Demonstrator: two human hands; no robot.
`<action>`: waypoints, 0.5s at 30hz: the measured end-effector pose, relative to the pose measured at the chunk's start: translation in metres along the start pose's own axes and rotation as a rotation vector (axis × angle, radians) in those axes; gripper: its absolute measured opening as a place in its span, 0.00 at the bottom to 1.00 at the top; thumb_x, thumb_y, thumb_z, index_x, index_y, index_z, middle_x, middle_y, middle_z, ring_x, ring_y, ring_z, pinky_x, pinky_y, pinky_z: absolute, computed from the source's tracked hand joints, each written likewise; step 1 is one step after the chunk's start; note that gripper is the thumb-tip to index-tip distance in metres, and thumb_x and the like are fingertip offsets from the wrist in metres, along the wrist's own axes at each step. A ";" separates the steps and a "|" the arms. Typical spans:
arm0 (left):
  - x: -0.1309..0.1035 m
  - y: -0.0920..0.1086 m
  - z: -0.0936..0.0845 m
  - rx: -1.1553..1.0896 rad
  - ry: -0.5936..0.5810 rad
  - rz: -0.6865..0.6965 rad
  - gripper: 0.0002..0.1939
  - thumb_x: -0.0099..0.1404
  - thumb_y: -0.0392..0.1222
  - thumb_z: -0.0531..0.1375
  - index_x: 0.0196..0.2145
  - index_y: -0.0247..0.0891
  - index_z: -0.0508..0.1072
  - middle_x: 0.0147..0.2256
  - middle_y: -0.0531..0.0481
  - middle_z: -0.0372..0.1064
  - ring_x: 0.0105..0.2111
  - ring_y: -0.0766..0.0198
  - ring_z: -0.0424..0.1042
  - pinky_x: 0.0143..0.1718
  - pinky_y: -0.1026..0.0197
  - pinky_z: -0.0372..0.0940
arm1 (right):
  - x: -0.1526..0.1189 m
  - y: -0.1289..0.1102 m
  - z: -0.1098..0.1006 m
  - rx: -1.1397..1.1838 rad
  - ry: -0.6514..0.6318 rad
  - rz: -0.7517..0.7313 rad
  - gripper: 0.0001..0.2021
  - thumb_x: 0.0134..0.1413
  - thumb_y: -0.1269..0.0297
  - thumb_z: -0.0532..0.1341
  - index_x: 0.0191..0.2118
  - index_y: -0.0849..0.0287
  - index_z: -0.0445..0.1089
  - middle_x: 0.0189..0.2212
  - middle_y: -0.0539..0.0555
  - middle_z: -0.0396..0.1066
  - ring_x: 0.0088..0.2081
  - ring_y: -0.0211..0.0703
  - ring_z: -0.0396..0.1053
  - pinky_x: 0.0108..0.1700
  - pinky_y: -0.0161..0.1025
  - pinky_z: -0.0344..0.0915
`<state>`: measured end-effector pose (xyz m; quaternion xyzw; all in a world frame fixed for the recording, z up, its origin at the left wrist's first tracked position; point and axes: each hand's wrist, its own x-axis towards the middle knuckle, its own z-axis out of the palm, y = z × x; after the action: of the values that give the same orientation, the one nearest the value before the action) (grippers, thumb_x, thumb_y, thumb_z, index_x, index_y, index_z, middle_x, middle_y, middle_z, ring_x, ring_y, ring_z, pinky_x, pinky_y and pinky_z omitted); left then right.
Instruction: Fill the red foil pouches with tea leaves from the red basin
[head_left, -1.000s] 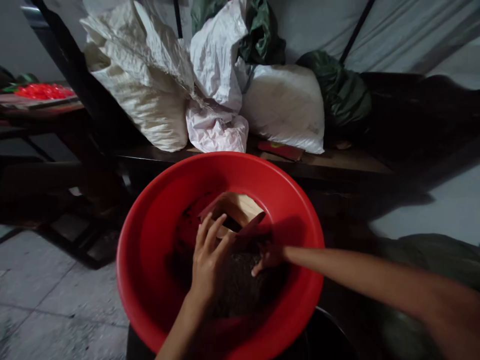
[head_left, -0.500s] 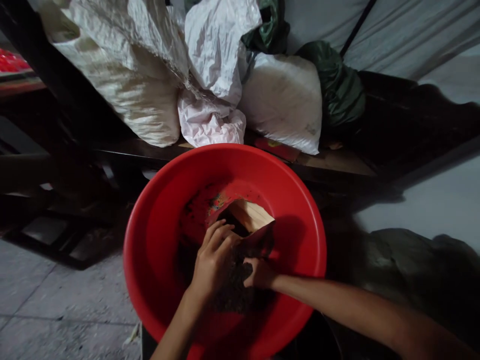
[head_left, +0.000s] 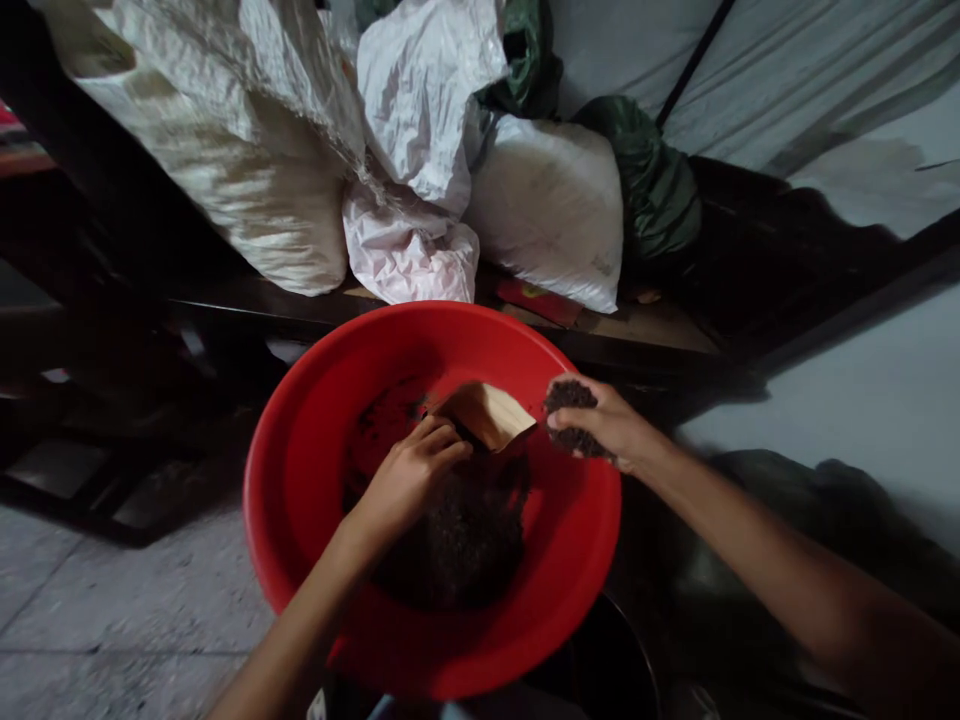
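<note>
A large red plastic basin (head_left: 292,480) stands in front of me, with a heap of dark, loose, soil-like material (head_left: 476,540) at its bottom. Inside it, a bag with a pale, paper-like inner side (head_left: 491,412) gapes open above the heap. My left hand (head_left: 420,462) grips the near left edge of this bag, fingers curled over the rim. Over the basin's right rim, my right hand (head_left: 600,422) is closed around a clump of the dark soil-like material (head_left: 571,415), which shows between thumb and fingers.
Behind the basin, white woven sacks (head_left: 277,190), a full white sack (head_left: 551,210) and a dark green bag (head_left: 645,180) rest on a dark wooden bench (head_left: 300,318). A grey tiled floor (head_left: 135,610) lies at left. Dark crumbs stick to the basin's far inner wall.
My right hand has risen out of the heap to the basin's right rim, carrying a clump of the dark material. My left hand stays at the bag's edge, and more of its pale inside shows.
</note>
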<state>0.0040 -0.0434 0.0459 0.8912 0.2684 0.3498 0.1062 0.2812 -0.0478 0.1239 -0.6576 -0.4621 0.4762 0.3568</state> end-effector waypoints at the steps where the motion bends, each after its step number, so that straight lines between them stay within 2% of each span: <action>1: 0.003 -0.002 0.002 -0.021 0.009 0.004 0.11 0.71 0.29 0.56 0.44 0.37 0.77 0.40 0.44 0.74 0.46 0.57 0.71 0.47 0.55 0.72 | 0.004 -0.012 0.003 -0.006 0.000 -0.059 0.24 0.32 0.59 0.70 0.41 0.54 0.67 0.27 0.46 0.68 0.21 0.37 0.65 0.18 0.34 0.62; 4: 0.010 -0.009 0.012 -0.093 0.082 0.014 0.07 0.70 0.32 0.60 0.42 0.37 0.78 0.42 0.43 0.74 0.49 0.55 0.70 0.51 0.51 0.71 | 0.021 -0.034 0.022 -0.105 0.016 -0.347 0.19 0.36 0.61 0.70 0.38 0.56 0.69 0.29 0.47 0.69 0.29 0.39 0.68 0.29 0.37 0.68; 7: 0.011 -0.017 0.018 -0.164 0.141 0.019 0.05 0.70 0.34 0.62 0.39 0.38 0.79 0.43 0.42 0.74 0.54 0.53 0.68 0.55 0.48 0.70 | 0.036 -0.034 0.051 -0.327 0.044 -0.591 0.16 0.40 0.64 0.71 0.38 0.57 0.72 0.34 0.49 0.73 0.38 0.42 0.70 0.44 0.41 0.69; 11: 0.012 -0.025 0.013 -0.187 0.189 0.018 0.05 0.70 0.34 0.62 0.39 0.38 0.80 0.45 0.42 0.73 0.55 0.54 0.68 0.56 0.48 0.69 | 0.045 -0.016 0.079 -0.604 -0.028 -0.690 0.14 0.50 0.66 0.69 0.45 0.53 0.77 0.43 0.51 0.76 0.45 0.45 0.73 0.53 0.43 0.66; 15: 0.014 -0.030 0.009 -0.168 0.213 -0.003 0.05 0.70 0.34 0.63 0.40 0.38 0.80 0.46 0.43 0.73 0.53 0.56 0.69 0.55 0.49 0.70 | 0.050 -0.003 0.089 -0.567 -0.108 -0.685 0.11 0.57 0.69 0.65 0.45 0.53 0.79 0.45 0.52 0.79 0.45 0.43 0.75 0.52 0.41 0.67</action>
<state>0.0065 -0.0104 0.0359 0.8367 0.2491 0.4634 0.1519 0.2015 0.0032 0.0863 -0.5126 -0.7835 0.2189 0.2748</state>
